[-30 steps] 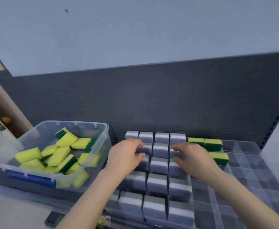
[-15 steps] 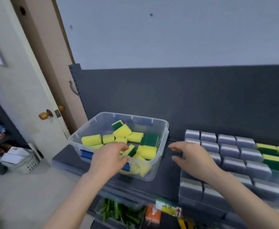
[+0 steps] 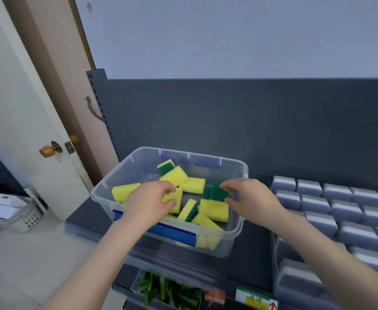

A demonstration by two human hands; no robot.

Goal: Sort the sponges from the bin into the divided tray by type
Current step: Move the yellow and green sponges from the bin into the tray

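Clear bin (image 3: 201, 155) is set on a dark shelf (image 3: 252, 253), with loose yellow/green sponges (image 3: 192, 185) piled inside. Both hands are reached into it, apart from each other. Left hand (image 3: 150, 199) is curled on a yellow sponge (image 3: 176, 198), which is pinched between fingers and thumb. Right hand (image 3: 248, 198) is closed on the edge of a green-faced sponge (image 3: 216, 193), index above, thumb below. Divided tray (image 3: 274, 247) lies just right of the bin and is mostly filled with grey sponges (image 3: 311, 187). Sponges are judged light, soft foam with a rougher, grippy scrub face; not fragile, not slippery. They are best taken across the short sides with a light pinch, so foam is not crushed and neighbours are not dragged out.
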